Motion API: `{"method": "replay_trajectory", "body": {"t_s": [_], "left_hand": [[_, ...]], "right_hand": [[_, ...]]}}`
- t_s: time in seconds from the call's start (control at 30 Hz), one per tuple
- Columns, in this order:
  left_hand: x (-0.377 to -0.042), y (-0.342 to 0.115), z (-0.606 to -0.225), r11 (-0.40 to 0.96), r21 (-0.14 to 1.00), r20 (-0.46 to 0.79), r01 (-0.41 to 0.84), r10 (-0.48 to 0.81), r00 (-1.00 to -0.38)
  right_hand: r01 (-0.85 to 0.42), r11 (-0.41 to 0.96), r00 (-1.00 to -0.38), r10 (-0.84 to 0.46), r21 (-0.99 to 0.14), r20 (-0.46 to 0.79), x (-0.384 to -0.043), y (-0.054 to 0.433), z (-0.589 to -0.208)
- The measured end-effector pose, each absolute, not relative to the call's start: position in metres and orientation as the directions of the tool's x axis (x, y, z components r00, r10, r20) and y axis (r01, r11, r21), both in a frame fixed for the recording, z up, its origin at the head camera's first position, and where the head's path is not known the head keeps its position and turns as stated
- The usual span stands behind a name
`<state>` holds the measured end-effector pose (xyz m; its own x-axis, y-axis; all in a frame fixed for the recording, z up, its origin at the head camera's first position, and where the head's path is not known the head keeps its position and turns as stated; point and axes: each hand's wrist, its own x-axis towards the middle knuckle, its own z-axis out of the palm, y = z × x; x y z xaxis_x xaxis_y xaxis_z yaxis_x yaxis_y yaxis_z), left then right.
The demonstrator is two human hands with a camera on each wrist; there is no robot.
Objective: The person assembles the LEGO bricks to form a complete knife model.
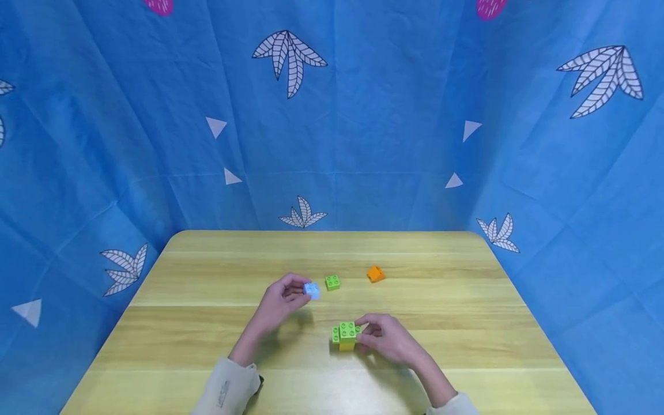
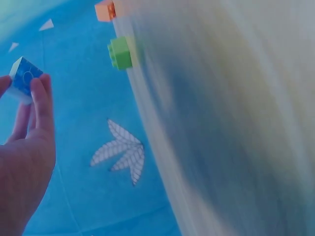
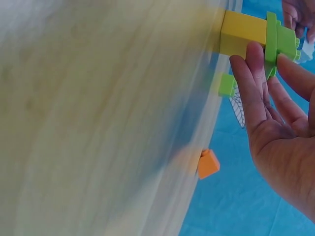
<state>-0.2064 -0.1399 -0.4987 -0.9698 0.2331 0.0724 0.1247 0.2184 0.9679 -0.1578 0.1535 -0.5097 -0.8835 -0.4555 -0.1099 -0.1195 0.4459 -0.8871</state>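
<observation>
My left hand [image 1: 276, 304] pinches a light blue toy brick [image 1: 312, 290] between thumb and fingers, held above the table. A printed pattern shows on that brick's face in the left wrist view. My right hand [image 1: 390, 340] holds the right side of a small brick stack [image 1: 347, 332]. That stack has a yellow brick [image 3: 243, 33] below, a wider thin green brick [image 3: 270, 46] across it, and a green brick [image 3: 286, 42] on top. In the right wrist view, thumb and fingertips touch the stack around the green layers.
Behind the hands, a small green brick [image 1: 332, 282] lies on the wooden table [image 1: 218, 276]. Farther right is an orange brick [image 1: 376, 274] with a slanted shape. A blue patterned cloth [image 1: 384, 115] hangs around the table's back and sides.
</observation>
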Motion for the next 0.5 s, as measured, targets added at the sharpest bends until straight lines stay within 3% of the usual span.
{"method": "replay_trajectory", "body": {"t_s": [0.5], "left_hand": [[-0.175,-0.103,-0.498,0.221,0.956,0.086,0.194,0.419,-0.904]], "right_hand": [[-0.142,0.452,-0.884,-0.458,-0.880,-0.092,-0.160,0.149,-0.507]]}}
